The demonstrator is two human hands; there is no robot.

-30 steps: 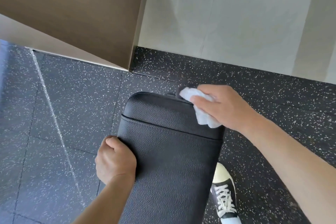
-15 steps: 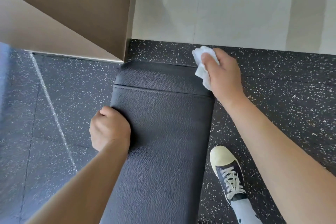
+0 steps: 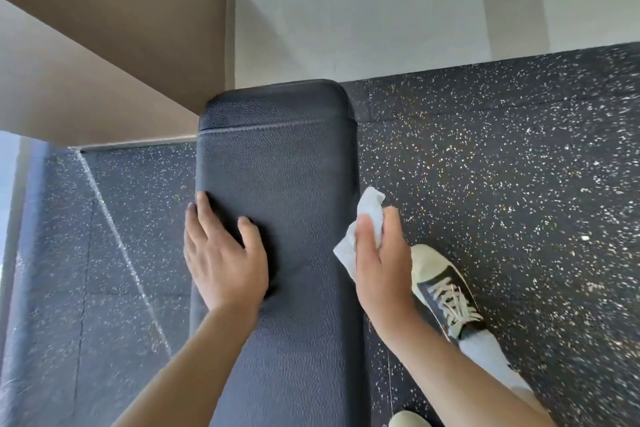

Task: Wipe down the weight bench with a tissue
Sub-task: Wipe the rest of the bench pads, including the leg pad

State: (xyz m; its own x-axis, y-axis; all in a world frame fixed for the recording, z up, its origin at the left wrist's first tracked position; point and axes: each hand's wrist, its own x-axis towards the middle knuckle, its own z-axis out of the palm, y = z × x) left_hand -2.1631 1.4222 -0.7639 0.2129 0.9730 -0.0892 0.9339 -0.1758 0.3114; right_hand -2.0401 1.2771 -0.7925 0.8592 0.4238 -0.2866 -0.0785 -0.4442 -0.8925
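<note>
The black padded weight bench (image 3: 277,163) runs from the bottom of the view up to the wall. My left hand (image 3: 223,253) rests flat on its left part, fingers over the left edge and thumb on top. My right hand (image 3: 379,260) holds a crumpled white tissue (image 3: 363,229) against the bench's right side edge, thumb on top of the tissue.
Black speckled rubber floor (image 3: 502,184) lies on both sides of the bench. My right shoe (image 3: 445,288) stands just right of the bench. A white wall (image 3: 381,10) and a brown panel (image 3: 104,28) close off the far end.
My right hand has slid the tissue from the bench's far right corner back along the right edge towards me. My left hand has opened from a fist to lie flat.
</note>
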